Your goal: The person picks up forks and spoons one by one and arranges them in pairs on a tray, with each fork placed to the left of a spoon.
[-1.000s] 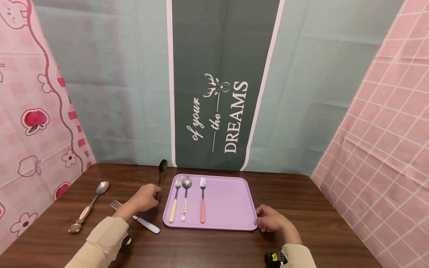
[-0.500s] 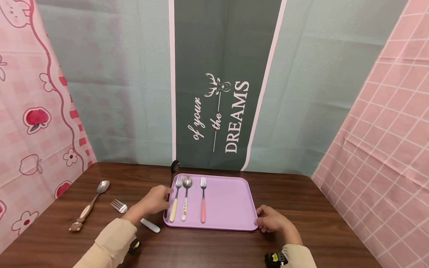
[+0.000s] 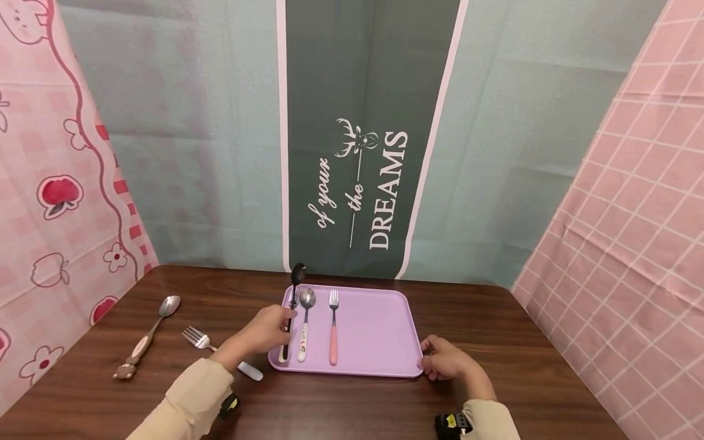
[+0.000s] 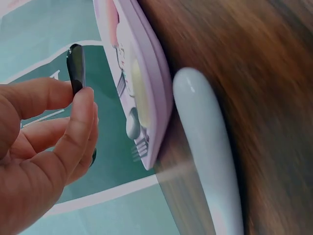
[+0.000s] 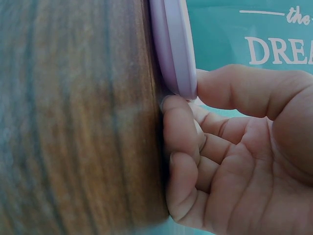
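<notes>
My left hand (image 3: 267, 330) pinches a black spoon (image 3: 297, 276) upright over the left part of the purple tray (image 3: 374, 370), in front of the yellow-handled fork, which it partly hides. In the left wrist view the spoon's dark handle (image 4: 77, 66) sticks out between thumb and fingers of the left hand (image 4: 49, 132). On the tray lie a silver spoon with a patterned white handle (image 3: 303, 342) and a fork with a pink handle (image 3: 333, 346). My right hand (image 3: 444, 359) holds the tray's right front corner; in the right wrist view its thumb lies against the rim (image 5: 183, 54).
Left of the tray, a fork with a white handle (image 3: 250, 371) lies on the wooden table (image 3: 352, 409), partly behind my left wrist. Farther left lies a spoon with a brown bear handle (image 3: 142, 348). Patterned cloths hang behind and at both sides.
My left hand has carried the black spoon rightward from beside the tray to above its left part. More of the white-handled fork's neck shows. The right hand stays at the tray corner.
</notes>
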The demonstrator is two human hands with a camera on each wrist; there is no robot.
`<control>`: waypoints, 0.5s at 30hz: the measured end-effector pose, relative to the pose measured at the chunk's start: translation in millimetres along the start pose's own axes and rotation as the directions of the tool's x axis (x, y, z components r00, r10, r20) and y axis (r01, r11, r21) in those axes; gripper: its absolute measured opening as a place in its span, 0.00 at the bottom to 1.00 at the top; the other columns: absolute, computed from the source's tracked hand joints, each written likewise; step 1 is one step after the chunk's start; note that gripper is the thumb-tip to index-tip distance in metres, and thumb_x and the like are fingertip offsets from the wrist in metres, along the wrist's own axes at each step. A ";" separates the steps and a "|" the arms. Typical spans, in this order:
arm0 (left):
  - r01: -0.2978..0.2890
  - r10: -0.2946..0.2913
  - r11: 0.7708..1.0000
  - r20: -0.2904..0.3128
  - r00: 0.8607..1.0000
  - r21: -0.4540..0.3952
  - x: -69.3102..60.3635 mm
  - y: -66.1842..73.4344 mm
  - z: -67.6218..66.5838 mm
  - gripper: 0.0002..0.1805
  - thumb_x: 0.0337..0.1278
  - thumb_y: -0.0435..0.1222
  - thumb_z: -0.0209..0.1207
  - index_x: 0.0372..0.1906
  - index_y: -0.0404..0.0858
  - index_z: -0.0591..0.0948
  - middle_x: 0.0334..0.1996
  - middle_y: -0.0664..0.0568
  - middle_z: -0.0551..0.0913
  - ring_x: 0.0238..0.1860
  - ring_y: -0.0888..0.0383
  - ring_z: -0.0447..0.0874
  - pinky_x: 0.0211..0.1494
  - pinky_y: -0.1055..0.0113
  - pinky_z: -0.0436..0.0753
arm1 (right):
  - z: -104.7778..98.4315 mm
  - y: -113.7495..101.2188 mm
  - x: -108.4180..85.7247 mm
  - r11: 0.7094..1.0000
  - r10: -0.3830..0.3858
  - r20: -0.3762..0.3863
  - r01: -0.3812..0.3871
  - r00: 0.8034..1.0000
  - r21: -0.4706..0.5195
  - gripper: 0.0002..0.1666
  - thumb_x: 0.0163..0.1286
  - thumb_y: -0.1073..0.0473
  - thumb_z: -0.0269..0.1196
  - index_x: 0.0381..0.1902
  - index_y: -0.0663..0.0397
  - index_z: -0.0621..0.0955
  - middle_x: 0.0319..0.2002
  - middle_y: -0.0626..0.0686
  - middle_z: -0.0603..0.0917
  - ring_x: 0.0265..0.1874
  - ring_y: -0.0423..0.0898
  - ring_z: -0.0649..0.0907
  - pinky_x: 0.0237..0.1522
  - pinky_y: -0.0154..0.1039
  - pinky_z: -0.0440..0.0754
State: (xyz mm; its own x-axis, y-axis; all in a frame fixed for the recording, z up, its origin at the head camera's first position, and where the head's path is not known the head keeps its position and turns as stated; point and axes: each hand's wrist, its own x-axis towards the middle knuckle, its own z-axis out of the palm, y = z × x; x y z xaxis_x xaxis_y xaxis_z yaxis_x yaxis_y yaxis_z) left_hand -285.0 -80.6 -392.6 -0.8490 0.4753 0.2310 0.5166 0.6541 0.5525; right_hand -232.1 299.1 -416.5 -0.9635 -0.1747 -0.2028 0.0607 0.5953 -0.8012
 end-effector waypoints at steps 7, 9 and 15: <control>0.032 -0.032 0.996 0.003 0.999 -0.079 2.6 11.2 5.7 0.24 0.35 0.20 0.61 0.47 0.22 0.78 0.19 0.53 0.72 0.21 0.61 0.71 0.23 0.69 0.73 | 1.0 0.2 0.1 1.000 0.008 -0.002 -0.008 1.000 -0.004 0.15 0.55 0.68 0.59 0.40 0.67 0.68 0.17 0.54 0.74 0.16 0.45 0.75 0.19 0.37 0.72; 0.039 -0.039 0.995 0.007 0.999 -0.093 2.9 14.2 7.0 0.24 0.36 0.21 0.61 0.48 0.22 0.78 0.20 0.53 0.72 0.22 0.61 0.72 0.23 0.69 0.73 | 1.2 -0.1 0.0 1.000 0.009 -0.003 -0.009 1.000 -0.006 0.15 0.55 0.68 0.59 0.40 0.67 0.68 0.17 0.54 0.74 0.16 0.45 0.75 0.19 0.37 0.72; 0.042 -0.040 0.996 0.019 0.999 -0.085 8.6 24.2 11.3 0.23 0.40 0.23 0.64 0.49 0.22 0.77 0.20 0.52 0.71 0.23 0.59 0.70 0.26 0.67 0.72 | -0.2 -0.8 -0.9 1.000 0.007 -0.005 -0.007 1.000 -0.020 0.15 0.56 0.68 0.59 0.40 0.66 0.69 0.17 0.54 0.74 0.16 0.46 0.75 0.19 0.38 0.72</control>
State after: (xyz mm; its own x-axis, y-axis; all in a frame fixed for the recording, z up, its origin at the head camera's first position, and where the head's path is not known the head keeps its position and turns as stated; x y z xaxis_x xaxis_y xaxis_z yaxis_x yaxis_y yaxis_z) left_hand -278.4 -54.0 -386.3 -0.8668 0.4596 0.1932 0.4693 0.6213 0.6275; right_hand -231.3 298.9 -415.6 -0.9643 -0.1668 -0.2055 0.0620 0.6123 -0.7882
